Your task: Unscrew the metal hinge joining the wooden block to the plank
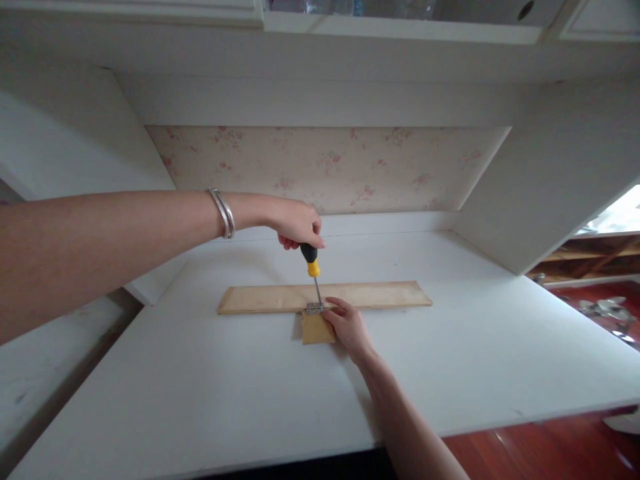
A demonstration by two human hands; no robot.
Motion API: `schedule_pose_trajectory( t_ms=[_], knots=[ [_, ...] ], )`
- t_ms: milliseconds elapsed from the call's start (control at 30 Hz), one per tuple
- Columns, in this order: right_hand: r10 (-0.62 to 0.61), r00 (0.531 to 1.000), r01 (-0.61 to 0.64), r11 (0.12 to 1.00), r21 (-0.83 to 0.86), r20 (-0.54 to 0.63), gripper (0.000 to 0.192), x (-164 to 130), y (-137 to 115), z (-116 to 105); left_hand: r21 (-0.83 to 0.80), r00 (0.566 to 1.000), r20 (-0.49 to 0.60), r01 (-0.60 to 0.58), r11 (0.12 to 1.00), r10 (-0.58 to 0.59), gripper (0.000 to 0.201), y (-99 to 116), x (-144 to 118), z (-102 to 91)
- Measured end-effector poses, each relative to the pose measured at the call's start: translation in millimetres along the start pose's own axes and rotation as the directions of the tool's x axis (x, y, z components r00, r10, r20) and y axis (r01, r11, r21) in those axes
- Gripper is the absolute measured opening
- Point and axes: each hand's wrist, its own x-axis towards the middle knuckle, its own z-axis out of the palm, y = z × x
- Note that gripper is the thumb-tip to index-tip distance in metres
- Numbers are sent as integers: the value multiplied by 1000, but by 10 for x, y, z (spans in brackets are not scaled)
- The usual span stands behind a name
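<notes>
1. Gripping item: left hand (296,225), closed from above over the top of a screwdriver (311,269); black-and-yellow handle, bare metal shaft. Two bangles (223,213) ride the wrist of that arm.
2. Screwdriver axis: close to upright, handle directly under the closed fingers, shaft running down and tilted slightly toward the right hand. The tip meets the hinge straight below the grip.
3. Small metal hinge (315,308): lies beneath the left-hand grip, at the near edge of the long board, where that board meets the small block. Whether a screw sits under the tip is too small to tell.
4. Right hand (349,326): rests just to the right of the hinge and nearer the person than the screwdriver grip; fingers pressed flat on the wood, fingertips beside the hinge, holding nothing between them. It is the hand nearer the hinge; the left hand stands above it by the length of the tool.
5. Long wooden board (325,296): lies flat, long axis crosswise, stretching left and right of the grip.
6. Small wooden block (315,329): flat, butted against the board's near edge, below the hinge, partly under the right hand.
7. White tabletop (200,373): carries all of the above; floral back panel (325,163) lies beyond the grip
</notes>
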Motion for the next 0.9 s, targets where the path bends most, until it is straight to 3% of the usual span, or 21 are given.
schedule_pose_trajectory(
  t_ms=[167,333,467,600,733,800,900],
  knots=[
    [-26,1000,26,1000,7,9,41,-9,-20,13,34,992,-112,68,997,-64,41,91,-27,15],
    [-37,999,37,999,-8,-6,40,-5,-16,18,-18,954,-252,165,986,-165,36,48,-95,-26],
    [-75,997,75,991,-112,6,37,-6,-7,13,-145,936,-291,160,977,-196,43,-175,-210,13],
    [-154,988,147,915,-376,10,37,-39,-22,-4,-349,889,-332,195,916,-316,50,-567,-395,231],
    [-168,986,144,845,-515,-1,35,-128,-76,-46,-628,847,-278,196,754,-452,50,-1034,-586,676],
    [-186,982,141,816,-561,-23,35,-183,-112,-68,-760,815,-210,211,614,-540,51,-1209,-677,969],
    [-237,971,160,763,-627,-40,34,-244,-188,-82,-931,809,-138,90,352,-572,47,-1313,-806,1441]
  ],
)
